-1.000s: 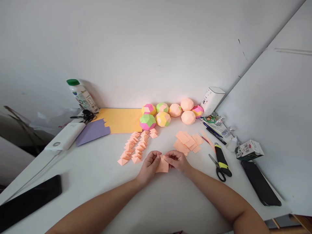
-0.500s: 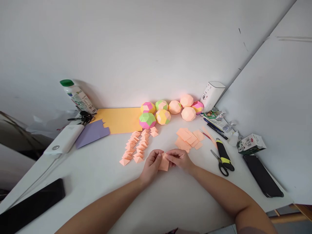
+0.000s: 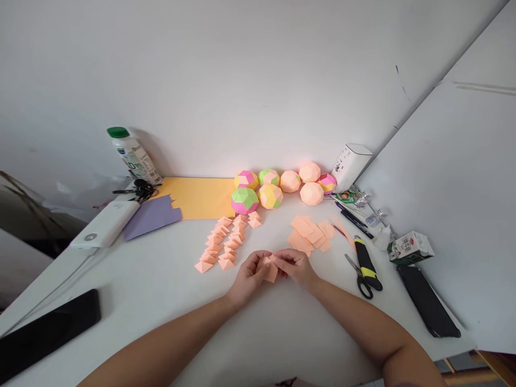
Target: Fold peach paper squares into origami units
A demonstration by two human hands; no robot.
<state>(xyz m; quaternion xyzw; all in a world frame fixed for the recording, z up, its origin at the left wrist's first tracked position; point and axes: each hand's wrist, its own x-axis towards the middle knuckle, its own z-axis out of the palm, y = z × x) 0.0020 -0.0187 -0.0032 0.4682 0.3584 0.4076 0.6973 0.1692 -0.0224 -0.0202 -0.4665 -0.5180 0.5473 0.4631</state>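
Note:
Both hands pinch one small peach paper square (image 3: 270,273) above the table. My left hand (image 3: 250,275) grips its left side with thumb and fingers. At the upper right edge, my right hand (image 3: 296,267) has thumb and fingertips closed on the same paper; some fingers are hidden behind it. Rows of folded peach paper pieces (image 3: 229,248) lie overlapped to the left of my hands. A loose pile of flat peach paper squares (image 3: 309,234) rests just beyond my right hand.
Several faceted paper balls (image 3: 244,200) stand along the wall. Scissors (image 3: 364,279) and a yellow-black utility knife (image 3: 368,264) lie at right, near a milk carton (image 3: 410,248) and black phone (image 3: 428,301). Leftward are purple paper (image 3: 153,217), a power bank (image 3: 105,224) and a bottle (image 3: 137,158).
The paper square is partly bent or folded now, showing less of its flat face between my hands. The camera view has tilted slightly; my hands stay in about the same place.

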